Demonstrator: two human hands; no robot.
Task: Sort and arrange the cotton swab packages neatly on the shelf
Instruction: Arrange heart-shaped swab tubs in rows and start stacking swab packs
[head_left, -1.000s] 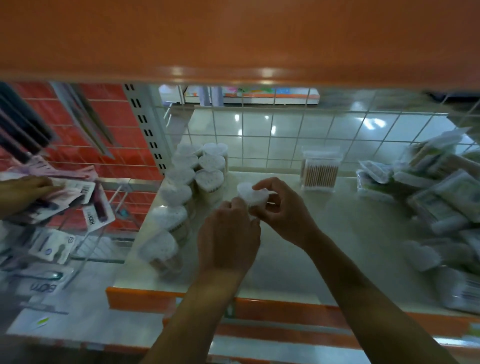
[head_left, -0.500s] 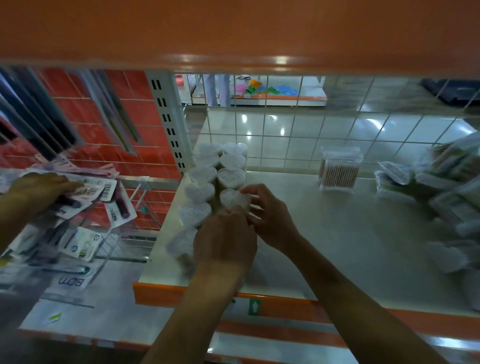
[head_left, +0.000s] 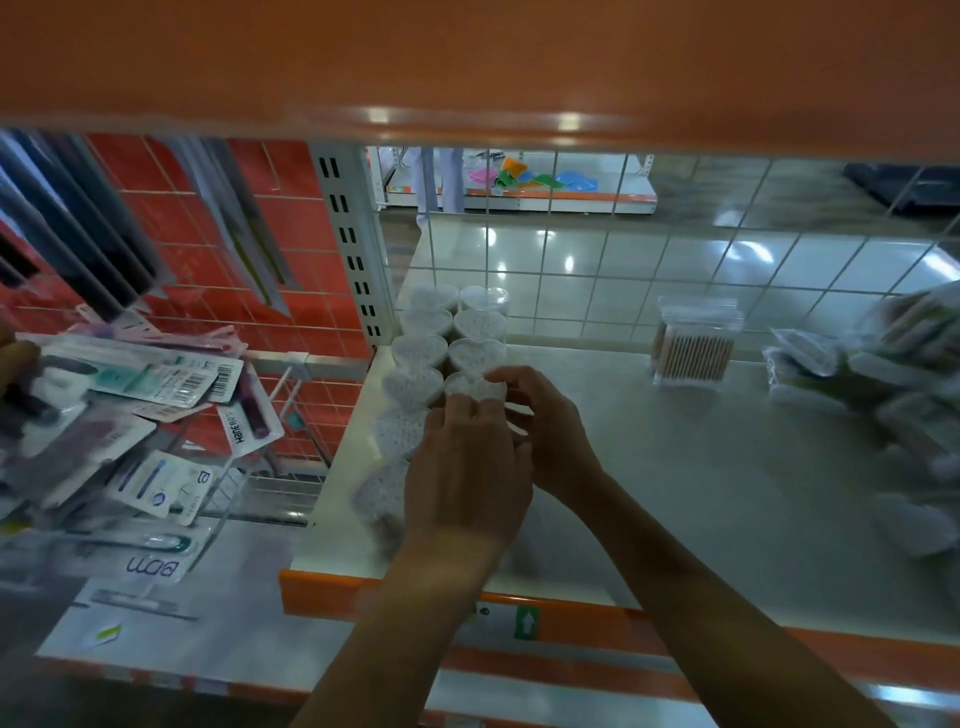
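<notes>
Pale shelf (head_left: 701, 493) with an orange front edge, under an orange upper shelf (head_left: 467, 57) filling the top of the view. Behind the pale shelf, wire grid backing (head_left: 649, 270), glossy tiled floor visible through it. Left of the shelf, a perforated upright post (head_left: 349, 244) and a red grid panel (head_left: 218, 218) hung with carded packs (head_left: 156, 384), several tilted and overlapping. At the shelf's right end, a loose heap of soft swab packets (head_left: 893, 384), blurred. Toward the shelf's back, well apart from the heap, a clear box of wooden-stick swabs (head_left: 693, 343), upright.

Along the shelf's left edge, heart-shaped swab tubs (head_left: 418, 351) standing in two rows running front to back, lids touching or nearly so. At the near end of the right-hand row, one heart-shaped tub (head_left: 470, 387), resting on the shelf just in front of its neighbour.

Left hand (head_left: 467, 467) laid over the near side of that tub, fingers curled, back of the hand hiding the contact; grasp cannot be told. Right hand (head_left: 545, 421) at the tub's right side, fingertips (head_left: 496, 375) pinched on its rim.
</notes>
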